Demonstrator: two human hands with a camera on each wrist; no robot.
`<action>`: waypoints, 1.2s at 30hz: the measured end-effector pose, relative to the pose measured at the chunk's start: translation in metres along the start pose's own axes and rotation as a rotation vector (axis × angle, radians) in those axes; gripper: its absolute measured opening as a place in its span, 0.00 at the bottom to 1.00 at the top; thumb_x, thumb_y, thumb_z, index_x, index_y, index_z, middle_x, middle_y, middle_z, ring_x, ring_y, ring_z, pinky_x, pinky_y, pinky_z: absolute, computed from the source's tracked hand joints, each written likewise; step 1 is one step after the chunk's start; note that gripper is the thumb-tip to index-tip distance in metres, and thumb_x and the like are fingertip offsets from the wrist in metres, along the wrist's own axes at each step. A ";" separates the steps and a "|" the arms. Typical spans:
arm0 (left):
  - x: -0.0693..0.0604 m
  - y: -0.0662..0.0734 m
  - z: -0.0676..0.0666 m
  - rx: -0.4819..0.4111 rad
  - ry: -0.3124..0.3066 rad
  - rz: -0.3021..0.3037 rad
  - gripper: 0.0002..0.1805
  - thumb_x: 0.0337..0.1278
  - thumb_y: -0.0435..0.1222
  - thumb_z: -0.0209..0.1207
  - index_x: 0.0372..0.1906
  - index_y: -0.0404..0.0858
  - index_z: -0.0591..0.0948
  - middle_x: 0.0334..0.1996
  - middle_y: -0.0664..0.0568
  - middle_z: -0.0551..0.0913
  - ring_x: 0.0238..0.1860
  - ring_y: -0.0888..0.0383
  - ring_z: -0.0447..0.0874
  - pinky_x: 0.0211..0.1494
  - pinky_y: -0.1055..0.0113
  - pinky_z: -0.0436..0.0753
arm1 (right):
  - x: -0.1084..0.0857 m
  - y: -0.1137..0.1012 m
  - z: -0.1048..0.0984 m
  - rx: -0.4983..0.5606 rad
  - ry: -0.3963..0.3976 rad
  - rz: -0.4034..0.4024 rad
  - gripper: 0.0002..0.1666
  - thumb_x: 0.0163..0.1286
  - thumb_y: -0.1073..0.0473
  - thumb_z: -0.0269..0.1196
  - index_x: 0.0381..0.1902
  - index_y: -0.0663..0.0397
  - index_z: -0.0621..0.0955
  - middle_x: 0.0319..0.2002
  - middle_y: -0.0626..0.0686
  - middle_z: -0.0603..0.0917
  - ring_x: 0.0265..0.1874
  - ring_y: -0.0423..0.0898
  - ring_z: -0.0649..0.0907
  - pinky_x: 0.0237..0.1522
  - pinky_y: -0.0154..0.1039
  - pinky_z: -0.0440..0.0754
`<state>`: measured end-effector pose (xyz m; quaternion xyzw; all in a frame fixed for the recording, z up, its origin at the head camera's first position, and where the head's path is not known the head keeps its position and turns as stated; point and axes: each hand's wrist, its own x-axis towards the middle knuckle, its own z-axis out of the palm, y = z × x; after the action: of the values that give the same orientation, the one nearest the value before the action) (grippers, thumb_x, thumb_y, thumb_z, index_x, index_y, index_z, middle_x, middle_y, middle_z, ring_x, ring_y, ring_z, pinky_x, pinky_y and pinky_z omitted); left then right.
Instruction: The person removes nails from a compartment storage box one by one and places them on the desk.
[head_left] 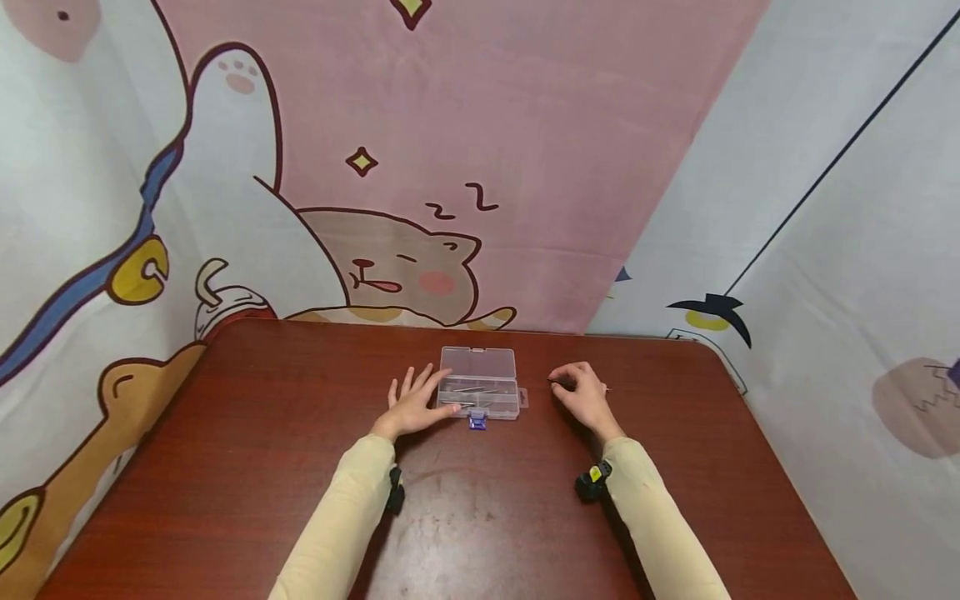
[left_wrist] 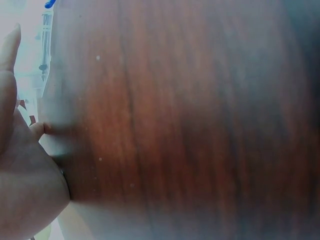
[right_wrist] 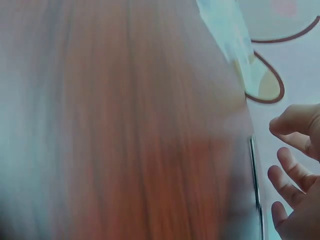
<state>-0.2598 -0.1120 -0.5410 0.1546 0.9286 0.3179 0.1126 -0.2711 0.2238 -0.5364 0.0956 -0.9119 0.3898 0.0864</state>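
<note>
Between the two sleeves (head_left: pixel 330 533) a broad lane of tabletop (head_left: pixel 480 517) runs up to the box (head_left: pixel 504 412), whose blue latch (head_left: pixel 477 422) juts into it. The left grip (head_left: pixel 411 407) bars the box's left side, its thumb at the front-left corner. On the right, a gap separates the box from the right grip (head_left: pixel 585 398), narrowed by a clear tab (head_left: pixel 523 398). The opened lid (head_left: pixel 477 363) blocks the rear; the cloth (head_left: pixel 555 167) bounds the tabletop's far edge.

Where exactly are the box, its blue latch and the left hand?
Box (head_left: pixel 480 363), head view: on its open lid.
Blue latch (head_left: pixel 477 422), head view: on its middle.
Left hand (head_left: pixel 410 411), head view: on its back.
</note>
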 end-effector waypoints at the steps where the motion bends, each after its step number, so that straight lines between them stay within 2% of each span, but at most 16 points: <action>1: 0.000 -0.001 0.000 -0.003 0.004 0.001 0.45 0.55 0.65 0.55 0.75 0.55 0.57 0.76 0.44 0.46 0.74 0.39 0.32 0.66 0.38 0.31 | 0.001 -0.004 0.004 0.009 -0.004 -0.003 0.07 0.62 0.66 0.66 0.39 0.58 0.84 0.42 0.57 0.77 0.46 0.56 0.78 0.51 0.64 0.54; 6: 0.002 -0.002 0.001 -0.002 0.002 0.001 0.45 0.55 0.65 0.56 0.75 0.55 0.56 0.76 0.45 0.46 0.74 0.40 0.31 0.67 0.39 0.30 | 0.003 -0.020 0.018 0.030 -0.017 -0.022 0.07 0.62 0.65 0.66 0.39 0.58 0.84 0.41 0.56 0.78 0.44 0.55 0.78 0.51 0.62 0.58; 11: 0.000 0.003 0.000 0.002 0.005 -0.002 0.44 0.56 0.62 0.57 0.75 0.53 0.57 0.76 0.43 0.47 0.74 0.39 0.33 0.67 0.38 0.32 | 0.003 -0.032 0.027 0.035 -0.051 -0.044 0.07 0.61 0.64 0.66 0.39 0.56 0.84 0.42 0.55 0.77 0.43 0.54 0.79 0.50 0.61 0.59; 15: -0.003 0.009 -0.004 -0.002 0.004 0.001 0.44 0.57 0.61 0.58 0.75 0.50 0.58 0.76 0.42 0.48 0.74 0.37 0.34 0.67 0.37 0.33 | 0.003 -0.038 0.031 0.056 -0.076 -0.066 0.08 0.61 0.66 0.66 0.40 0.57 0.84 0.43 0.55 0.76 0.41 0.53 0.79 0.51 0.55 0.67; 18: -0.004 0.009 -0.005 0.001 0.001 0.004 0.44 0.57 0.61 0.57 0.75 0.50 0.58 0.76 0.41 0.48 0.74 0.37 0.34 0.67 0.37 0.33 | 0.005 -0.042 0.034 0.066 -0.095 -0.108 0.09 0.61 0.67 0.66 0.40 0.58 0.83 0.43 0.55 0.76 0.40 0.53 0.79 0.47 0.53 0.72; 23: -0.004 0.007 -0.004 -0.013 0.015 0.008 0.44 0.56 0.62 0.57 0.74 0.50 0.59 0.75 0.41 0.48 0.74 0.36 0.35 0.66 0.37 0.33 | 0.007 -0.048 0.041 0.049 -0.138 -0.175 0.07 0.62 0.67 0.65 0.39 0.57 0.84 0.43 0.55 0.76 0.42 0.54 0.77 0.45 0.51 0.70; 27: -0.001 0.002 -0.001 -0.005 0.010 -0.001 0.45 0.55 0.65 0.55 0.75 0.53 0.58 0.76 0.43 0.47 0.74 0.38 0.33 0.66 0.38 0.32 | 0.007 -0.054 0.048 0.061 -0.171 -0.174 0.06 0.61 0.67 0.65 0.37 0.56 0.85 0.43 0.54 0.76 0.42 0.54 0.72 0.41 0.47 0.70; 32: 0.002 -0.002 0.003 -0.011 0.015 -0.005 0.44 0.56 0.63 0.56 0.76 0.55 0.57 0.76 0.44 0.45 0.74 0.39 0.31 0.66 0.39 0.29 | 0.008 -0.060 0.058 0.061 -0.158 -0.208 0.05 0.60 0.67 0.67 0.34 0.55 0.86 0.44 0.56 0.74 0.47 0.57 0.68 0.47 0.51 0.65; 36: 0.002 -0.002 0.004 -0.017 0.011 -0.007 0.44 0.57 0.62 0.56 0.76 0.55 0.56 0.76 0.44 0.45 0.74 0.40 0.30 0.66 0.39 0.28 | 0.010 -0.062 0.062 0.057 -0.143 -0.230 0.04 0.61 0.66 0.67 0.33 0.54 0.87 0.45 0.56 0.73 0.47 0.57 0.68 0.48 0.53 0.63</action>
<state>-0.2613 -0.1105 -0.5459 0.1486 0.9271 0.3261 0.1098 -0.2713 0.1354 -0.5337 0.2293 -0.8873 0.3952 0.0623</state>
